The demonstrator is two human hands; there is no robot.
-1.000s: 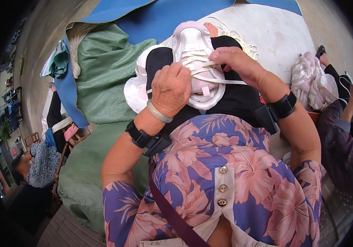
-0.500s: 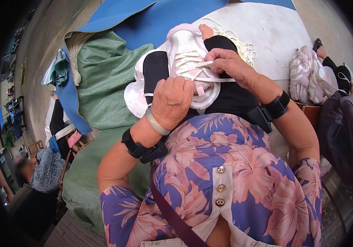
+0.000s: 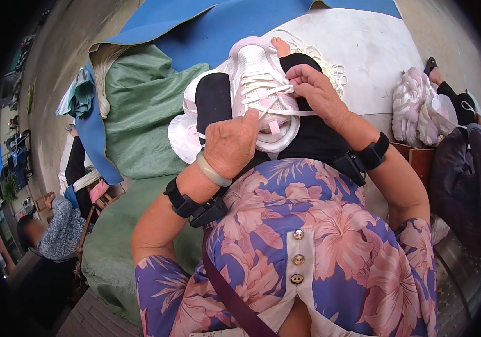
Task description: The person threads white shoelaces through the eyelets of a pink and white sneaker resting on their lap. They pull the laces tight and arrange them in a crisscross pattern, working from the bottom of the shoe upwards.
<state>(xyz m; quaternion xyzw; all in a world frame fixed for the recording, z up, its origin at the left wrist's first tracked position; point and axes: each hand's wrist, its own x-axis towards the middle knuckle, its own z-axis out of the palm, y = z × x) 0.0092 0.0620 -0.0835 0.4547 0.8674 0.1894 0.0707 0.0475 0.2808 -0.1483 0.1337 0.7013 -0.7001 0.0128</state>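
The right hand (image 3: 320,96) pinches a white shoelace (image 3: 286,90) beside the eyelets of the pink-and-white sneaker (image 3: 254,59), which rests toe-outward between black-clad legs (image 3: 213,104). The left hand (image 3: 229,145) curls against the sneaker's heel end; whether it clamps anything, I cannot tell.

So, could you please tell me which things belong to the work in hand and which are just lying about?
In the work:
white-and-pink sneaker
its shoelace, held in the right hand
loose shoelaces, probably spares

Apparently lying about:
green tarpaulin
blue sheet
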